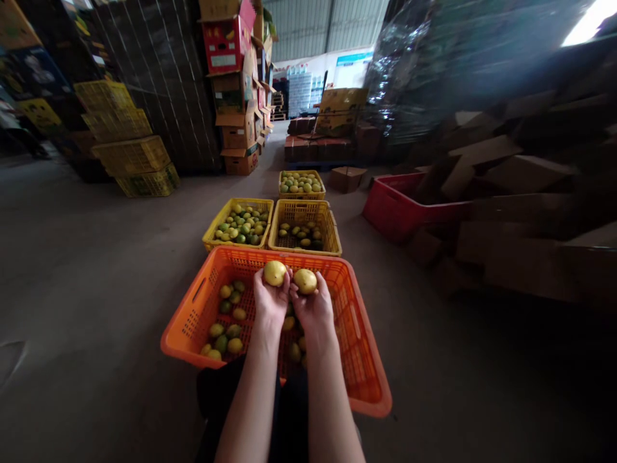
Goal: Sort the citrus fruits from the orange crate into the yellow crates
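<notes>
Over the orange crate (176, 334) my two hands are raised close together, palms up. My left hand (270, 297) has its fingers curled round a yellow lemon (274, 273). A second yellow lemon (305, 281) lies in the fingers of my right hand (313, 307), beside the first. Below them, the crate holds several yellow and green lemons (234, 346), some at its left side and some partly hidden under my forearms.
Beyond the orange crate stand a yellow crate (212, 233) of lemons, a second yellow crate (335, 235) with fewer, and a third yellow crate (303, 196) farther back. A red crate (395, 215) and flattened cardboard (520, 244) are at right; stacked yellow crates (130, 154) stand left.
</notes>
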Available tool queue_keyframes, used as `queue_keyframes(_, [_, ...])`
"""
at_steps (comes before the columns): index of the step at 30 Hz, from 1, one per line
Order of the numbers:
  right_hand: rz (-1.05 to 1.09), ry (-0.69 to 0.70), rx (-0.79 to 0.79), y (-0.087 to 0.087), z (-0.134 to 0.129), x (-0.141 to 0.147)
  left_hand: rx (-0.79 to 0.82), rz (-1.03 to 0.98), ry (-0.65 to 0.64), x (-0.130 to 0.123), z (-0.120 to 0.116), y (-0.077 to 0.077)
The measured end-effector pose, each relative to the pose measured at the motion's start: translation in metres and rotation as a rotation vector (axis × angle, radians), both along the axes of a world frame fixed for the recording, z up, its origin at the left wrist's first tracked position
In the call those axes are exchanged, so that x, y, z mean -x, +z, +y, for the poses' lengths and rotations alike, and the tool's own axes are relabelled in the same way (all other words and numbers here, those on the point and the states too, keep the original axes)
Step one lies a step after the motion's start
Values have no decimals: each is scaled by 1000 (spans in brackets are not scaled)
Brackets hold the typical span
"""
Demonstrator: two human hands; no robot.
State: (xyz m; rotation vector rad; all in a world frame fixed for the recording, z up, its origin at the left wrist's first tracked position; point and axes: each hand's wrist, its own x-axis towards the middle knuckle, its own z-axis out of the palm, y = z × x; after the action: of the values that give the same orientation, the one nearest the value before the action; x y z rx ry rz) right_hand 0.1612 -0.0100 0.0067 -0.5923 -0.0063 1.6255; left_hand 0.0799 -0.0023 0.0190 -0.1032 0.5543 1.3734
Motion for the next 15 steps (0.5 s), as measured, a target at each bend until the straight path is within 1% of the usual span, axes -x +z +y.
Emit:
queue_keyframes(2, [14, 20, 11, 2, 0, 1, 1, 4, -2, 2, 0, 0])
queue_keyframes(5, [-1, 46, 14, 1, 1, 2, -10, 6, -3, 4, 1, 0])
queue_keyframes(7, [-51, 55, -8, -2, 2, 2, -16, 36, 18, 3, 2, -1])
queue_keyframes(8, [-101, 46, -28, -3, 2, 2, -17, 75, 49, 2, 3, -2])
queue_keyframes(10, [-264, -46, -77, -4, 1, 4, -26, 239, 170, 1, 3, -4])
queue_keyframes(12, [-504, -220, -144, -4, -1, 7, -89, 493, 345, 0, 3, -6])
queue_keyframes(14, [-763, -365, -228, -2, -4, 10, -236, 742, 476, 1, 1, -6])
queue_keyframes(15, [-871, -404, -272, -1, -6, 12, -325, 837, 505, 2, 0, -5])
